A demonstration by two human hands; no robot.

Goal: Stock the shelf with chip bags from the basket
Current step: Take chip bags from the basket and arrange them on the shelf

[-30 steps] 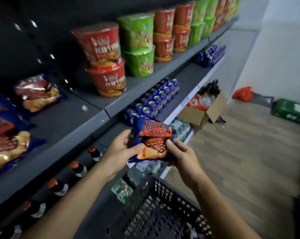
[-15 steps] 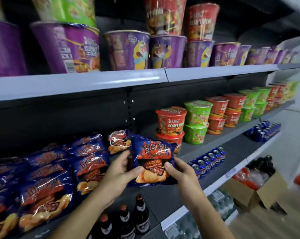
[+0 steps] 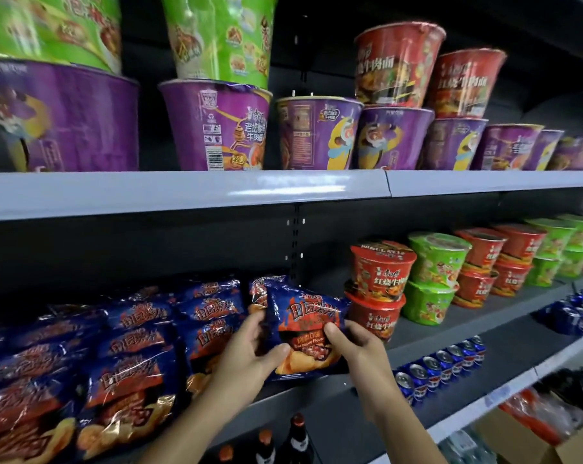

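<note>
Since a chip bag is soft and full of air, the person holds the blue barbecue chip bag (image 3: 308, 333) with two hands, one on each side, so it does not flop or get squashed. The left hand (image 3: 246, 360) grips the bag's left edge, with the thumb lying over the lower front corner and the fingers curled round the back. The right hand (image 3: 357, 349) pinches the right edge the same way, thumb in front and fingers hidden behind. The bag stands up straight with its picture facing out, low over the front part of the grey shelf (image 3: 484, 324). Whether its bottom touches the shelf cannot be told. It sits in the gap between the row of blue chip bags (image 3: 132, 363) on the left and the stacked red noodle bowls (image 3: 378, 296) on the right, and another chip bag (image 3: 261, 289) peeks out just behind it. That spot makes sense, because like goes with like and the row has room at this end. The bag probably faces forward so shoppers can read it. The next move looks like a small push back and a gentle let-go, taking care not to bump the bowls. The basket is not in view.
</note>
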